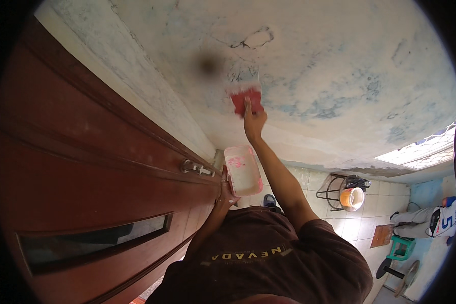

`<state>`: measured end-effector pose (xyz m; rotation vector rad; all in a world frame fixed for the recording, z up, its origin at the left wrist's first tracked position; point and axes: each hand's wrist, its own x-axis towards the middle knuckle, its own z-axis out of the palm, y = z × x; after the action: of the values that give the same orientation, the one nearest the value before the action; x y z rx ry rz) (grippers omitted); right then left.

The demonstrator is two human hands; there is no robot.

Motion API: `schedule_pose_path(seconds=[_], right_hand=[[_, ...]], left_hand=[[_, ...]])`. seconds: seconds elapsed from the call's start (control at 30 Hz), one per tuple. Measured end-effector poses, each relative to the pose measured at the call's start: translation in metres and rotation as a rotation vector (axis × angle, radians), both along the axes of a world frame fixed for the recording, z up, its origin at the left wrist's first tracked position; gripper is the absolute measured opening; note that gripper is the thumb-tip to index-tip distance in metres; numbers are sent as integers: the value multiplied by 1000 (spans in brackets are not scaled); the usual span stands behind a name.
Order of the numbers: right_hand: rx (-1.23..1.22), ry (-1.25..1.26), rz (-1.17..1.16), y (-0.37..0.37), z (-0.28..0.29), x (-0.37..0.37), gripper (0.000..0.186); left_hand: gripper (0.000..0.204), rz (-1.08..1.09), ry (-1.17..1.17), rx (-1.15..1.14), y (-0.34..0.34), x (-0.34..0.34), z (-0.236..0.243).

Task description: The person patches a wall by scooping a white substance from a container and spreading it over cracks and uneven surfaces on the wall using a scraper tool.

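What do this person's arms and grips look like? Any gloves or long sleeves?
No gloves! The left grip and right grip are bare, with pale smudges on the left one. The left forearm and right forearm are uncovered too. The dark brown shirt has short sleeves and yellowish lettering on its front.

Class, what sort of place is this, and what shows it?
Probably a room in a home under repair: a patchy, stained wall, a red scraper held up to it, and a brown door.

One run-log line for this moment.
left hand: holding pink-rimmed rectangular tub | right hand: holding red putty spreader at stained wall
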<state>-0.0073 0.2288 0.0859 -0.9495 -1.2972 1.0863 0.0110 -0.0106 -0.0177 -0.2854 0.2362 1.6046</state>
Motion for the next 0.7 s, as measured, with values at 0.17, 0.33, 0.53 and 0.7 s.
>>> schedule_pose_path(seconds=[0.17,0.33,0.53,0.7], right_hand=[[-174,-233,171,-27,-86,48,40],[453,-193,282,-26,53,22,29],[769,-433,133,29,73,-23,37],[317,-422,76,29,-28,66,43]], left_hand=[[62,102,205,-62,-18,-1,-2],[62,124,109,93,-37,0,7],[66,97,-83,115,-29,5,1],[57,180,42,-11,-20,15,-3]])
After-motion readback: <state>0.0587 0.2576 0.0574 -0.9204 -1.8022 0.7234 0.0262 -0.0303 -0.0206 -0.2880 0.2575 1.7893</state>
